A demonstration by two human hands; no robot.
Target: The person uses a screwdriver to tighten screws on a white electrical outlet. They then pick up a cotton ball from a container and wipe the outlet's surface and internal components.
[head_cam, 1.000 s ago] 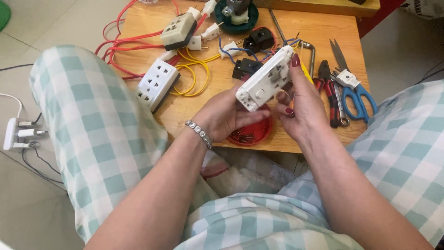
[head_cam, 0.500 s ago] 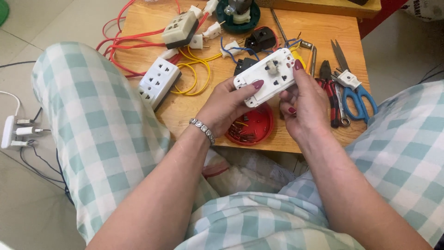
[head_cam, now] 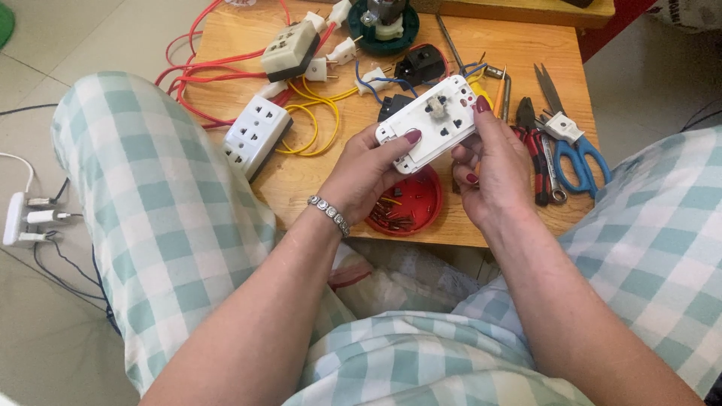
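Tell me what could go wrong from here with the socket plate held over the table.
1. The white socket plate is held in the air by left hand and right hand; a slipped grip could drop it onto the red lid of small parts and scatter them.
2. That lid sits near the wooden table edge, so a nudge may tip it off.

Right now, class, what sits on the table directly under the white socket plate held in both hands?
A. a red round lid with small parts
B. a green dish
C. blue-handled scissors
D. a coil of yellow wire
A: the red round lid lies just beneath the white socket plate, by the left hand.
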